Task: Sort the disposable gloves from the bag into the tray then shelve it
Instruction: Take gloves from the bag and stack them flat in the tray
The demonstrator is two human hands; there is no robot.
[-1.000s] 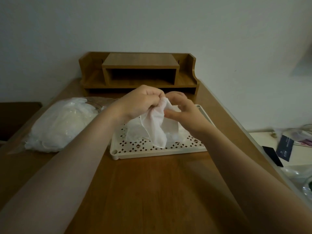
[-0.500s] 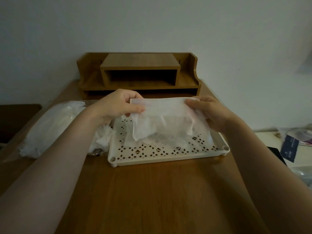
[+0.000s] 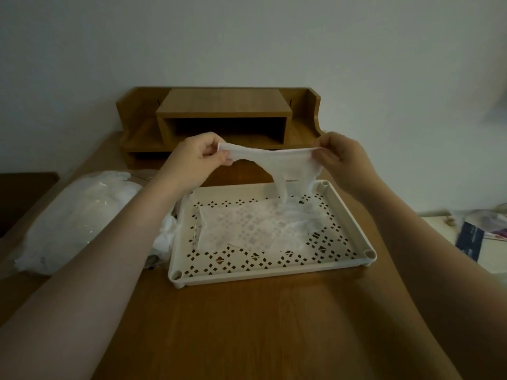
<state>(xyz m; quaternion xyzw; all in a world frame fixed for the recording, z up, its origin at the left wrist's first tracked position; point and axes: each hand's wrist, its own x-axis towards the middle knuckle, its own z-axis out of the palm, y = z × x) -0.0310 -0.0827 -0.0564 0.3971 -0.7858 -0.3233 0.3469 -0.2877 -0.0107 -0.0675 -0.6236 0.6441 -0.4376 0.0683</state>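
Observation:
A thin white disposable glove [image 3: 288, 165] is stretched flat in the air between my left hand [image 3: 197, 157] and my right hand [image 3: 343, 157], each pinching one end. Its fingers hang down toward the far right part of the white perforated tray [image 3: 269, 272]. More translucent gloves [image 3: 247, 229] lie flat on the tray floor. The clear plastic bag [image 3: 79, 212] stuffed with white gloves rests on the desk left of the tray, partly behind my left forearm.
A wooden desk shelf [image 3: 219, 116] with an open cubby stands at the back against the wall. Loose white plastic [image 3: 164, 237] lies between bag and tray. At the right, a lower white surface holds a dark blue item [image 3: 469, 237] and clutter.
My hands have lifted and pulled apart, stretching the glove out wide above the tray; before, they held it bunched, then draped low over the tray.

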